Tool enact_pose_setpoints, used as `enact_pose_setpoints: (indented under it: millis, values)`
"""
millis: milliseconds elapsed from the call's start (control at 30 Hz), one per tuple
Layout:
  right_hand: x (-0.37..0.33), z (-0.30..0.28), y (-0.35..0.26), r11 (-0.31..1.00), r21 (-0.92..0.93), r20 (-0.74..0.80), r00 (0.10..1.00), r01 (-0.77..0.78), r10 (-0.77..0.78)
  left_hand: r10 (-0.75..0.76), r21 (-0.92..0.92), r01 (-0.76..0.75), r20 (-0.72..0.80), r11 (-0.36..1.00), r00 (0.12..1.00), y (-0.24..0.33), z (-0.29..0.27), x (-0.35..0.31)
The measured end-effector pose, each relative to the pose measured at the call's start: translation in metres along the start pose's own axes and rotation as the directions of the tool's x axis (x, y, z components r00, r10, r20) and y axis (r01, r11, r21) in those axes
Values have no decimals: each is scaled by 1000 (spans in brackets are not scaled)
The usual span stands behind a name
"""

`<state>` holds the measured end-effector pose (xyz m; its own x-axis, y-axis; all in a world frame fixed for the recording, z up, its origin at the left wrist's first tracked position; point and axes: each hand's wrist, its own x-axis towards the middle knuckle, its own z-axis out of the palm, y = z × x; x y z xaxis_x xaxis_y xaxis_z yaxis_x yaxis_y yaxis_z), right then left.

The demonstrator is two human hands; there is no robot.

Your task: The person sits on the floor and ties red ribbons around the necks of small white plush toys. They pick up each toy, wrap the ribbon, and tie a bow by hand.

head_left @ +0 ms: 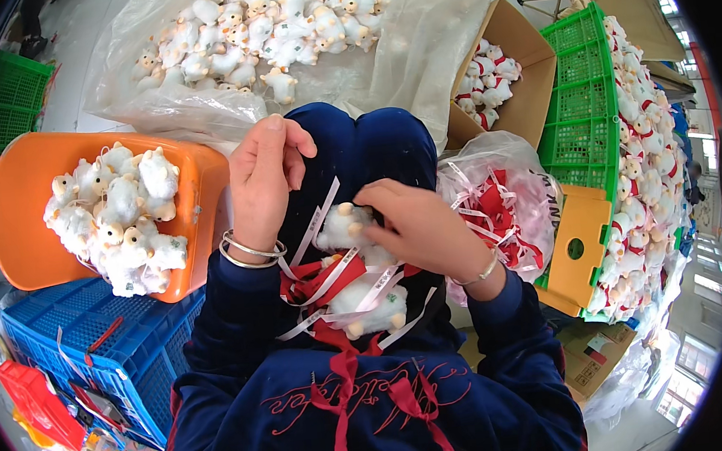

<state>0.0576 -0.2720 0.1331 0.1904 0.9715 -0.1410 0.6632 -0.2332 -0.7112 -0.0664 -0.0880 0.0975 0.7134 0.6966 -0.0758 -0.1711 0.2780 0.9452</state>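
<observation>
A small white plush sheep (345, 226) rests on my lap, its head turned upward. My right hand (419, 226) reaches over its right side, fingers bent around it. Higher up, to the left of it, is my left hand (268, 163), with its fingers curled inward; whatever they may pinch cannot be made out. A second white plush sheep (370, 305) lies closer to my body. Red ribbons (331, 281) and pale printed ribbons (316, 221) are strewn around both toys and partly cover them.
At left, an orange chair (22, 199) bears several plush sheep above blue crates (68, 311). Ahead is a plastic sheet (406, 58) heaped with sheep. To the right are a cardboard box (529, 82), a bag of ribbons (506, 213) and a green crate (574, 112) beside many red-ribboned toys.
</observation>
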Motion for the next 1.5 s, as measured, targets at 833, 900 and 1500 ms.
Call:
enact_pose_setpoints:
  millis: [833,900,1500]
  values:
    - [-8,-18,21,652,756,-313,839,-64,445,-188,-163,252,330,954,925,-4,21,-8]
    - [-12,-20,24,741,666,-355,837,-87,417,-291,225,224,334,948,897,7,16,-1]
    - [-29,-48,24,895,421,-353,881,-149,313,-281,352,110,484,929,829,12,5,-9]
